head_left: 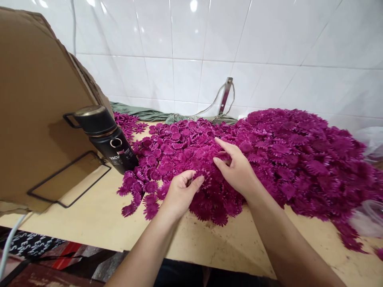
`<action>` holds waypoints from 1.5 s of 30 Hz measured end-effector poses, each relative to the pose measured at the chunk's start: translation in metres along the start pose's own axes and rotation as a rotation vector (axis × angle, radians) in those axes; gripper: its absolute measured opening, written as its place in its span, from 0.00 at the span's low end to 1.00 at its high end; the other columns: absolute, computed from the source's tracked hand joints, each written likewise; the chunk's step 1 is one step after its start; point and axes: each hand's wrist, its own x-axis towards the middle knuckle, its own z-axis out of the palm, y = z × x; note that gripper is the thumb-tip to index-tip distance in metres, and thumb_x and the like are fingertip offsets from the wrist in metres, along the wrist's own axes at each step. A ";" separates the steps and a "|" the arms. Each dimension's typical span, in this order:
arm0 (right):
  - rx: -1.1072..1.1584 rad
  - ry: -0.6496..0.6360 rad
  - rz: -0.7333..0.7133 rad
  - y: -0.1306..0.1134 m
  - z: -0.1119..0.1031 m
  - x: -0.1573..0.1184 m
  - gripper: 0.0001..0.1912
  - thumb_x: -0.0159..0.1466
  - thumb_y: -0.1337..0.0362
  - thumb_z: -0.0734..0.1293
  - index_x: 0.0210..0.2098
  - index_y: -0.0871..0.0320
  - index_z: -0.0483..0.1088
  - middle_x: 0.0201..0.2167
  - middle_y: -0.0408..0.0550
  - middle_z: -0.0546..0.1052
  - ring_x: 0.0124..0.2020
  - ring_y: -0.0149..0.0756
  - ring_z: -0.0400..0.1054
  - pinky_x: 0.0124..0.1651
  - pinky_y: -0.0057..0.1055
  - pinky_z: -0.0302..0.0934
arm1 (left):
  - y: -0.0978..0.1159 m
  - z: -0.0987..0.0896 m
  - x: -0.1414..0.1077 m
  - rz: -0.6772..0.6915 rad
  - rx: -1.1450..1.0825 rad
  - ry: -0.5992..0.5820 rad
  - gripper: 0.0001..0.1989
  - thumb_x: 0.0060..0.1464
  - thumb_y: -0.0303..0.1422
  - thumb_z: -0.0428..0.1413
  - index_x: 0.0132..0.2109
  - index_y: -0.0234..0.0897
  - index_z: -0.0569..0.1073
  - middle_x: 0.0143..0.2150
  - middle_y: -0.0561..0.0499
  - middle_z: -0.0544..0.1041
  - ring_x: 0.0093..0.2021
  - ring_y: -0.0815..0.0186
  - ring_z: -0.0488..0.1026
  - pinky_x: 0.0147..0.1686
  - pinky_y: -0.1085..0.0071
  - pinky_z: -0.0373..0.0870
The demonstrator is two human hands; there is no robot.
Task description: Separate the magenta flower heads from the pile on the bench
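The bench (203, 247) carried a broad heap of magenta artificial flowers (287, 147), spread from the centre to the right. Cardboard (36, 99) stood at the left. A black bottle (107, 139) was positioned between the cardboard and the heap. The left hand (178, 195) was at the heap's near edge, its fingers nearly closed, gripping one magenta flower (200, 174) at the fingertips. The right hand (236, 169) was over the heap, fingers curved and parted; any item held there could not be determined.

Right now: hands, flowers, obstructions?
Left hand pinching purple flower. Right hand over flower pile, fingers apart. Black bottle at pile's left edge, clear of both hands.
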 end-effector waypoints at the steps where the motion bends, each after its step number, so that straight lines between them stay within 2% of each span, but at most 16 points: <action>1: -0.015 -0.010 -0.013 -0.006 0.000 -0.003 0.22 0.58 0.67 0.62 0.52 0.57 0.67 0.56 0.56 0.67 0.58 0.46 0.58 0.58 0.47 0.53 | -0.001 0.000 0.002 -0.007 -0.006 0.028 0.16 0.38 0.42 0.63 0.23 0.34 0.71 0.21 0.57 0.70 0.23 0.73 0.63 0.26 0.76 0.61; 3: -0.001 -0.052 -0.056 -0.018 -0.001 -0.010 0.16 0.59 0.64 0.63 0.46 0.56 0.72 0.52 0.54 0.70 0.56 0.46 0.61 0.57 0.48 0.54 | -0.002 0.001 0.004 -0.035 -0.046 0.085 0.20 0.38 0.47 0.62 0.20 0.35 0.66 0.17 0.59 0.64 0.19 0.75 0.57 0.20 0.77 0.57; 5: 0.073 -0.157 -0.076 -0.028 -0.002 -0.014 0.11 0.59 0.63 0.64 0.41 0.56 0.74 0.44 0.51 0.75 0.48 0.42 0.67 0.52 0.44 0.59 | -0.003 0.001 0.006 -0.065 -0.075 0.120 0.24 0.36 0.51 0.61 0.19 0.36 0.63 0.15 0.61 0.59 0.17 0.76 0.53 0.17 0.77 0.53; 9: 0.195 -0.346 -0.016 -0.035 0.002 -0.016 0.07 0.57 0.70 0.65 0.34 0.56 0.73 0.34 0.45 0.78 0.35 0.34 0.71 0.40 0.33 0.64 | -0.003 0.000 0.005 -0.072 -0.013 0.077 0.25 0.37 0.55 0.58 0.20 0.36 0.63 0.15 0.60 0.58 0.18 0.75 0.53 0.19 0.77 0.55; 11: 0.226 -0.351 0.030 -0.033 0.005 -0.014 0.07 0.56 0.73 0.64 0.31 0.57 0.72 0.29 0.43 0.77 0.31 0.32 0.71 0.36 0.31 0.64 | -0.002 0.000 0.003 -0.053 0.007 0.018 0.24 0.40 0.55 0.57 0.22 0.35 0.67 0.17 0.58 0.62 0.20 0.74 0.57 0.22 0.76 0.58; 14: 0.257 -0.290 0.116 -0.029 0.007 -0.012 0.05 0.55 0.73 0.64 0.28 0.58 0.70 0.24 0.42 0.75 0.26 0.31 0.69 0.30 0.29 0.63 | -0.001 0.000 0.000 -0.019 -0.003 -0.085 0.20 0.40 0.49 0.60 0.29 0.35 0.71 0.25 0.55 0.69 0.27 0.71 0.64 0.31 0.75 0.63; 17: 0.237 -0.287 0.122 -0.028 0.004 -0.012 0.06 0.55 0.72 0.65 0.32 0.59 0.72 0.27 0.44 0.77 0.29 0.33 0.71 0.33 0.31 0.65 | -0.002 0.000 0.000 -0.013 -0.024 -0.121 0.18 0.40 0.45 0.62 0.32 0.35 0.72 0.26 0.55 0.70 0.28 0.71 0.65 0.33 0.74 0.64; 20: 0.213 -0.405 0.002 -0.030 0.000 -0.014 0.12 0.55 0.72 0.66 0.39 0.56 0.73 0.37 0.47 0.77 0.38 0.35 0.71 0.42 0.34 0.64 | -0.005 -0.003 0.001 -0.057 -0.023 -0.077 0.20 0.38 0.47 0.62 0.28 0.35 0.70 0.20 0.58 0.65 0.21 0.73 0.60 0.24 0.76 0.59; 22: 0.234 -0.443 -0.020 -0.030 -0.001 -0.015 0.12 0.55 0.71 0.66 0.38 0.55 0.74 0.38 0.46 0.77 0.39 0.36 0.70 0.44 0.34 0.64 | -0.006 -0.004 0.002 -0.074 -0.015 -0.052 0.21 0.37 0.49 0.61 0.26 0.35 0.68 0.18 0.60 0.62 0.19 0.75 0.57 0.20 0.77 0.55; 25: 0.317 -0.414 0.047 -0.028 0.001 -0.012 0.07 0.55 0.69 0.65 0.32 0.57 0.74 0.31 0.45 0.77 0.33 0.34 0.70 0.38 0.32 0.64 | -0.006 -0.002 0.002 -0.060 0.002 -0.020 0.21 0.40 0.50 0.59 0.25 0.35 0.67 0.17 0.60 0.60 0.18 0.75 0.55 0.18 0.78 0.52; 28: 0.383 -0.316 0.107 -0.025 0.007 -0.007 0.05 0.55 0.66 0.64 0.25 0.59 0.71 0.24 0.43 0.74 0.26 0.32 0.67 0.32 0.30 0.62 | -0.002 0.001 0.001 -0.012 0.014 -0.029 0.19 0.43 0.48 0.58 0.26 0.34 0.69 0.19 0.59 0.62 0.20 0.75 0.57 0.21 0.77 0.58; 32: 0.312 -0.215 0.162 -0.021 0.009 -0.004 0.13 0.54 0.61 0.64 0.16 0.58 0.61 0.14 0.37 0.62 0.18 0.26 0.55 0.22 0.26 0.51 | 0.003 0.002 -0.002 0.068 0.041 -0.104 0.15 0.45 0.43 0.59 0.30 0.35 0.72 0.26 0.55 0.71 0.29 0.71 0.67 0.34 0.74 0.66; 35: 0.287 -0.098 0.238 -0.015 0.003 -0.001 0.17 0.54 0.56 0.64 0.15 0.57 0.59 0.13 0.37 0.59 0.16 0.25 0.51 0.20 0.26 0.46 | 0.003 -0.004 -0.005 0.060 0.066 -0.107 0.14 0.47 0.43 0.58 0.29 0.35 0.72 0.27 0.53 0.73 0.29 0.69 0.69 0.35 0.72 0.67; 39: 0.346 0.015 0.290 -0.003 -0.004 0.003 0.23 0.53 0.50 0.65 0.14 0.55 0.53 0.12 0.35 0.54 0.15 0.24 0.46 0.19 0.26 0.42 | 0.005 -0.010 -0.006 0.063 0.115 -0.045 0.13 0.48 0.41 0.58 0.34 0.36 0.75 0.29 0.51 0.77 0.33 0.64 0.73 0.38 0.69 0.69; 42: 0.330 -0.060 0.274 -0.002 0.001 0.001 0.25 0.53 0.47 0.65 0.14 0.55 0.50 0.13 0.35 0.51 0.16 0.23 0.44 0.19 0.27 0.40 | 0.010 -0.009 -0.004 0.140 0.183 0.034 0.13 0.48 0.35 0.57 0.41 0.36 0.75 0.42 0.48 0.79 0.45 0.61 0.73 0.48 0.67 0.67; 45: 0.375 -0.187 0.235 -0.008 0.010 -0.002 0.27 0.52 0.44 0.64 0.14 0.55 0.49 0.14 0.35 0.50 0.17 0.23 0.43 0.19 0.26 0.39 | 0.013 -0.003 0.000 0.213 0.238 0.014 0.18 0.47 0.30 0.56 0.48 0.38 0.73 0.51 0.49 0.75 0.54 0.62 0.69 0.55 0.66 0.62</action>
